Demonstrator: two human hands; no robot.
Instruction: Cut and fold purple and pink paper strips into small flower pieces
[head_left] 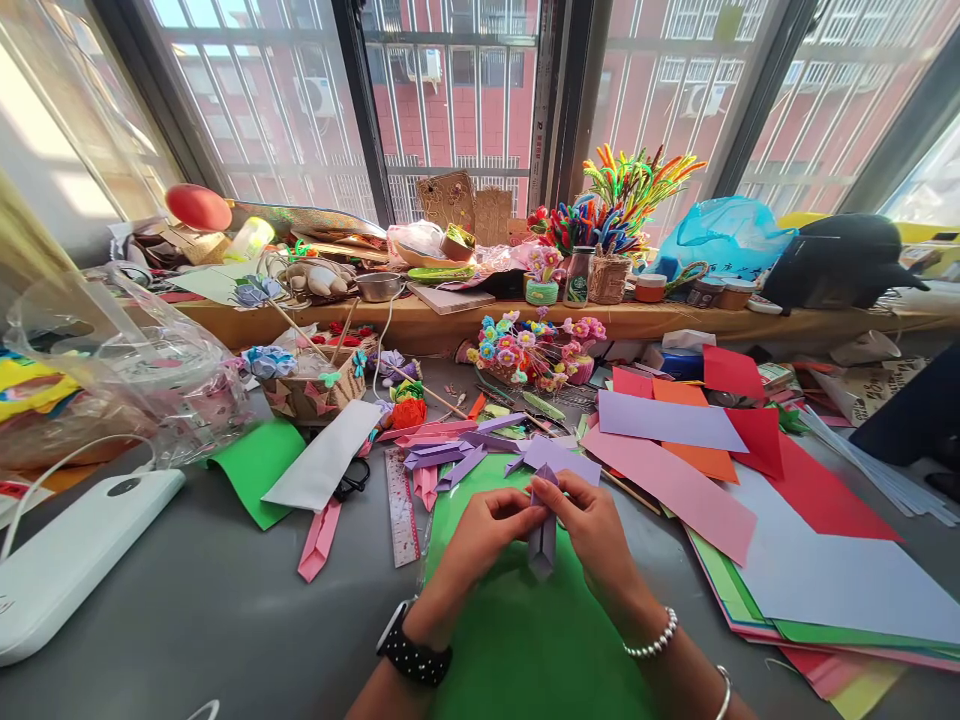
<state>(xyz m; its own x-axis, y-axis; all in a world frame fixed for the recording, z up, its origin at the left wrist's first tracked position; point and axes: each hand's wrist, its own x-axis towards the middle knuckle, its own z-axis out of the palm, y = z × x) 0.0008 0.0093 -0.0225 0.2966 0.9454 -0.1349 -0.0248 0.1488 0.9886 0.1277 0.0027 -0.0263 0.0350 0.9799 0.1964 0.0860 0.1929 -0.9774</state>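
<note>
Both hands meet at the middle of the view, just above a green sheet (517, 620) spread on the grey bench (187, 600), and between them they pinch one folded strip of lilac paper (542, 535). The left hand (484, 530), with a black watch on its wrist, closes its fingertips on the strip's upper part from the left; the right hand (592, 525), with a bead bracelet on its wrist, closes thumb and fingers on the same upper part from the right. Neither hand is nearer than the other: the strip sits right between them, touching both, so both are narrowed to a pinch and neither is free. The strip's long axis runs near to far, almost straight away from the person. Its upper end rises to a folded point close to the fingertips and points toward the window, while its lower, blunter end hangs free below the hands and points back toward the person, over the green sheet; whether that end touches the sheet I cannot tell. Just beyond the hands lie more folded lilac and pink pieces (442, 455) beside a ruler (401, 510), which also runs near to far. Well to the right lies a fanned pile of coloured paper sheets (750, 470).
</note>
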